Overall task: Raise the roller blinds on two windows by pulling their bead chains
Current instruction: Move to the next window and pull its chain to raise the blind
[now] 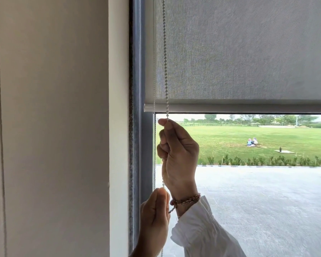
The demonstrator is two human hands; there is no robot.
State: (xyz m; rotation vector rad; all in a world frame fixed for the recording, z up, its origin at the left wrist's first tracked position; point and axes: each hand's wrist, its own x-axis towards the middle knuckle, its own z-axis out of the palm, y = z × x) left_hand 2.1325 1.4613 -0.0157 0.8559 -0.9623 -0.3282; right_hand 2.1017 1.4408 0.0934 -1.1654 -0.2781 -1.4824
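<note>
Your right hand (178, 145) is curled into a loose fist, thumb and forefinger pinched on the white bead chain (165, 58) just below the blind's bottom rail (230, 108). A braided bracelet (185, 200) circles that wrist, above a crumpled white sleeve (202, 230). Your left hand (155, 217) sits lower, just beside the right wrist, with its fingertips closed on the same strand of chain where it comes out under the right palm. Above your right hand the chain runs straight up in front of the grey roller blind (239, 52), near its left edge. The blind covers the upper part of the window, its rail hanging level. To the left stand the dark window frame (136, 71) and a pale wall (54, 108). Below the rail, the glass shows paved ground (267, 201), a low hedge (267, 161) and a green lawn (248, 134).
</note>
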